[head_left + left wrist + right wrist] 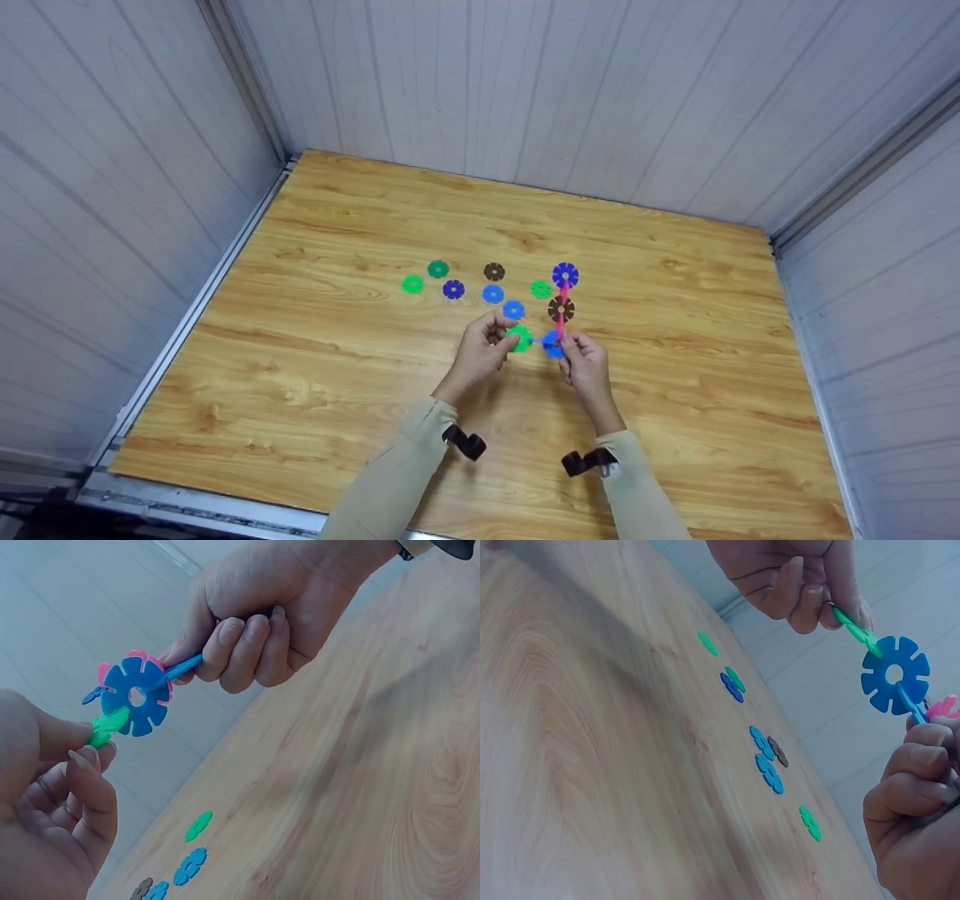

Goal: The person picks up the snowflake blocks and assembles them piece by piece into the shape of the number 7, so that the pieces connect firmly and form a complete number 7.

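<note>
In the head view my left hand (482, 351) pinches a bright green notched disc (519, 339) between thumb and fingers. That disc is slotted into a blue notched disc (122, 709), seen face-on in both wrist views. My right hand (589, 366) pinches the other end of this joined piece, at a blue disc (552, 345). Beyond it the chain runs on through pink discs (564, 291), a brown disc (555, 309) and a dark blue disc (565, 275). Fingers hide some of the joints. Both hands hold the chain above the table.
Loose notched discs lie flat on the wooden table (315, 360) beyond my hands: green discs (412, 284), a dark green one (438, 269), a dark blue one (453, 289), a brown one (494, 271) and blue ones (493, 294). Pale panel walls (450, 82) enclose the table.
</note>
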`<action>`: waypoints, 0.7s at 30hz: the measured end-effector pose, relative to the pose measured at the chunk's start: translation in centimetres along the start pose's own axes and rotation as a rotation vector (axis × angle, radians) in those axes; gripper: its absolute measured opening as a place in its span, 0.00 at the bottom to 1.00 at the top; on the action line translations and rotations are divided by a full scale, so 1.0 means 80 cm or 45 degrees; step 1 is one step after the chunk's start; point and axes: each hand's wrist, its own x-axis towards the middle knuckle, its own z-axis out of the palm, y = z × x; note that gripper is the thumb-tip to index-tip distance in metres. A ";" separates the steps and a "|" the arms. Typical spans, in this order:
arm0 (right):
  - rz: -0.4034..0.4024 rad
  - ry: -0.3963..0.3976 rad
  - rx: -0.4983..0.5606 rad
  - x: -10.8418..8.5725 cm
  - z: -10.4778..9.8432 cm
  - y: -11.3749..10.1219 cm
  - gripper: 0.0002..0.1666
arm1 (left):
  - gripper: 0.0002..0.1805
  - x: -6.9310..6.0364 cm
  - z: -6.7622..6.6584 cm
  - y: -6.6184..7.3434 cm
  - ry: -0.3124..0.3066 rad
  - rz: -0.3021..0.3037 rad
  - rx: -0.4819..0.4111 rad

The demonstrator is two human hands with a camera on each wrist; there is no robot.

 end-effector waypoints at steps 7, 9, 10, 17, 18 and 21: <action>-0.011 0.012 -0.050 0.000 0.002 0.002 0.14 | 0.06 -0.004 0.002 0.000 -0.002 0.037 0.019; -0.010 0.021 -0.080 -0.001 0.002 0.002 0.14 | 0.07 -0.005 0.003 0.000 -0.011 0.047 0.036; -0.014 0.025 -0.096 -0.001 0.002 0.002 0.14 | 0.07 -0.005 0.003 0.001 -0.015 0.050 0.041; -0.061 0.028 -0.151 0.000 0.002 0.003 0.15 | 0.06 -0.005 0.008 0.003 0.003 0.046 0.061; -0.067 0.031 -0.151 0.000 0.002 0.004 0.15 | 0.06 -0.005 0.010 0.004 0.002 0.042 0.062; -0.100 0.059 -0.130 0.001 0.006 0.007 0.16 | 0.05 -0.003 0.010 0.004 0.003 0.051 0.081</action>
